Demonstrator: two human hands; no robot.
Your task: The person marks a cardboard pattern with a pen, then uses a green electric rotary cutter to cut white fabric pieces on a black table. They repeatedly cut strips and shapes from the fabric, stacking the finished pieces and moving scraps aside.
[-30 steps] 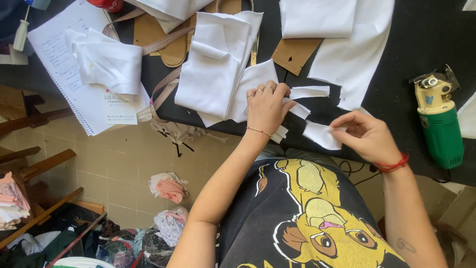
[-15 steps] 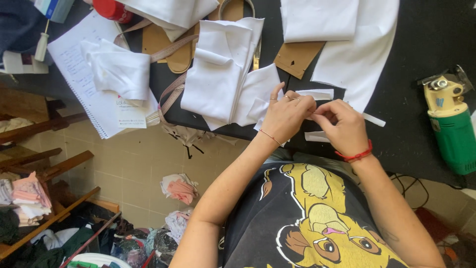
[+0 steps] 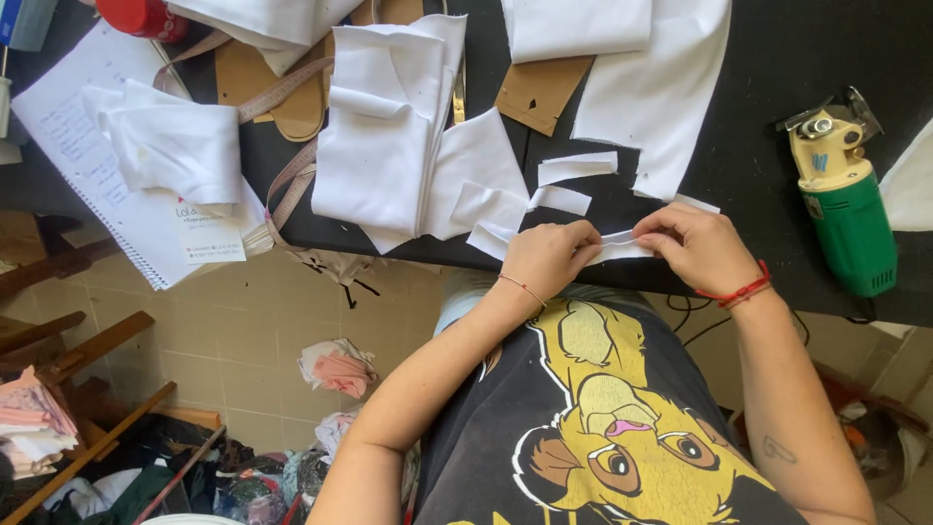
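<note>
Black cloth covered the counter (image 3: 777,78) at whose near edge both hands worked. Left hand (image 3: 549,258) and right hand (image 3: 700,248) each had a pinching grip on 1 narrow white fabric strip (image 3: 622,245), stretched flat between them. Just beyond the left grip lay 2 more white strips (image 3: 573,167) and folded white fabric (image 3: 389,126). Well right of the right grip lay a green electric cutter (image 3: 846,209).

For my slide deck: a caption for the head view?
Left hand and right hand hold a white strip over a black table.
</note>
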